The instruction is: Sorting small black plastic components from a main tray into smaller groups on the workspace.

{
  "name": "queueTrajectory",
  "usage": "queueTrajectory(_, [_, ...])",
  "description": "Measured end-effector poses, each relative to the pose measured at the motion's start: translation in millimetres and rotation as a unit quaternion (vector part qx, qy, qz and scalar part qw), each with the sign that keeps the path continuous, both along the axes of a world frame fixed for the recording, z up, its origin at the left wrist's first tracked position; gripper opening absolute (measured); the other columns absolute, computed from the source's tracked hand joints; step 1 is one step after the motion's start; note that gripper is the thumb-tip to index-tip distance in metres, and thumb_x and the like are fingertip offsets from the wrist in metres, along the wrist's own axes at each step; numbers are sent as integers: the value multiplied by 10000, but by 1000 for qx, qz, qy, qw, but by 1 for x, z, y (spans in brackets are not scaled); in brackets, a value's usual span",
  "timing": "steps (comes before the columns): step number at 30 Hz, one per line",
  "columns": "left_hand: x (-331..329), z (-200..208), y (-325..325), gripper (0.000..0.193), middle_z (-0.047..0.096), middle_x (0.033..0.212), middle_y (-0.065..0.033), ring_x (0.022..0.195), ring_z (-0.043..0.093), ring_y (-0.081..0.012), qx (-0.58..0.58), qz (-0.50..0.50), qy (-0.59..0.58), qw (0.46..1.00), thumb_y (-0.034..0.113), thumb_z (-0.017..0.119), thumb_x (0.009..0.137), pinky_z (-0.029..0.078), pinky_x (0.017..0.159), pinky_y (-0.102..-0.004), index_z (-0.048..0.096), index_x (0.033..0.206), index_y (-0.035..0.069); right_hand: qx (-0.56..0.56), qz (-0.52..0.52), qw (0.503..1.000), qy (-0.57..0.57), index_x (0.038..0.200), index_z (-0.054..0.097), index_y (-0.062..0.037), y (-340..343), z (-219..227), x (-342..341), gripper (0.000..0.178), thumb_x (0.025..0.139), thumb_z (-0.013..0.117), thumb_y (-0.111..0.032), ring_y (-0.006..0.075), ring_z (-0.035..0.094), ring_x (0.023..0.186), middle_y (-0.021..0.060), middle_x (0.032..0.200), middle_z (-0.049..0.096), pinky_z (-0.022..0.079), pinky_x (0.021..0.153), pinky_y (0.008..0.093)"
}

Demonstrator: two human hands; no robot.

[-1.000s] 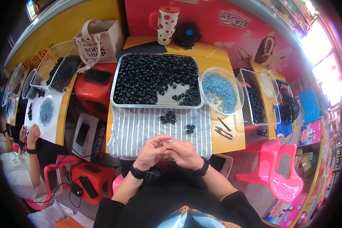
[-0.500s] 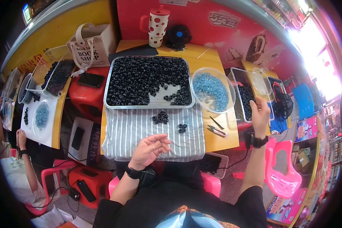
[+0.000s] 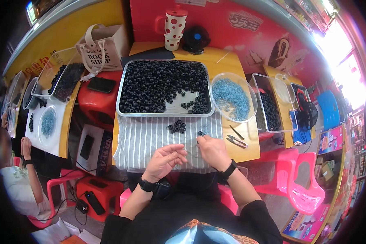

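Note:
My left hand [image 3: 166, 160] hovers over the near edge of the grey-and-white striped cloth [image 3: 138, 142]. Its thumb and fingertips are drawn together; whatever is between them is too small to make out. Beside it, my right hand [image 3: 214, 152] is closed above the cloth, fingertips close to a few loose black beads [image 3: 200, 133]; its grip is hidden. A small pile of black beads [image 3: 177, 127] lies farther left on the cloth. Beyond it stands a metal tray [image 3: 162, 114] full of holed black beads. Right of this, a round clear dish [image 3: 253, 106] holds tiny blue beads.
Thread snips [image 3: 236, 141] and a thin dark tool [image 3: 235, 131] lie right of the cloth. A spotted tumbler [image 3: 175, 30] and a black fan [image 3: 196, 38] stand behind the tray. Clear bins [image 3: 288, 131] flank the right; another person's hand [image 3: 25, 148] is at far left.
My right hand has come in from the far right, beside the bins, down to the loose beads on the cloth. My left hand stays nearly in place. Fewer loose beads show by my right hand.

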State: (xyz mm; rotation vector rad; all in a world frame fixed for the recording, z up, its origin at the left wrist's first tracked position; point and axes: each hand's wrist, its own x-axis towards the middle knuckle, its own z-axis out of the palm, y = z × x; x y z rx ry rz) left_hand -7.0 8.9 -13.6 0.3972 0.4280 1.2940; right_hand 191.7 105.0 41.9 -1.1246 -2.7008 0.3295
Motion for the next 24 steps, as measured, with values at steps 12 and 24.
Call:
queueTrajectory(12, [4, 10, -3, 164, 670, 965, -109, 842, 680, -202, -40, -2, 42, 998, -12, 620, 889, 558, 729, -298, 607, 1047, -52, -85, 40, 957, 273, 905, 622, -58, -48, 6, -25, 150, 772, 688, -48, 278, 647, 644, 110, 787, 622, 490, 534, 352])
queueTrajectory(24, [6, 0, -1, 229, 656, 973, -126, 883, 651, -212, -21, 28, 49, 998, 13, 595, 912, 517, 766, -290, 599, 1129, -60, -33, -99, 981, 166, 870, 645, -35, -2, -13, 26, 106, 797, 667, -109, 346, 590, 654, 131, 746, 563, 454, 572, 422])
